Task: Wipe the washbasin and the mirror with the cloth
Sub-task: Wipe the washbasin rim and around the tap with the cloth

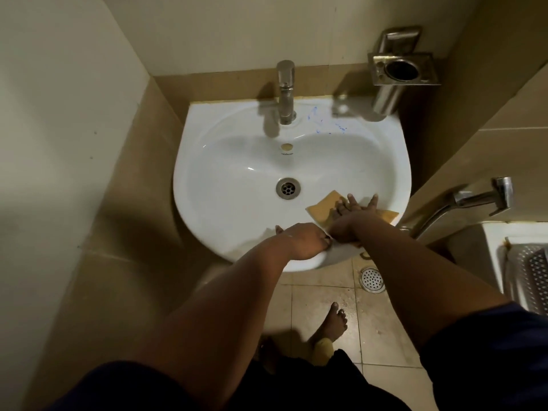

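Washbasin (237, 161) sits white against the tan tiled wall, and you stand over it with both arms reaching down. Your right hand (353, 216) lies flat on the cloth (321, 207), fingers straight and spread, pressing it onto the basin's near-right inner slope, just right of the drain (288, 188). The cloth is tan-yellow; one corner pokes out to the left of your fingers toward the drain and another edge shows past your thumb near the right rim. Your left hand (299, 240) rests on the basin's front rim, touching your right wrist; its fingers are curled downward at the rim, and you cannot tell from this angle whether they hold anything.

At the back, the chrome tap (286, 93) stands upright in the middle of the ledge, with faint blue marks (326, 121) on the porcelain to its right. A metal holder (400, 72) is fixed on the wall above the right rear corner. A spray nozzle (474, 200) juts from the right wall. Below the basin, a round floor drain (372, 280) is set in the tiles, near your bare foot (330, 323).
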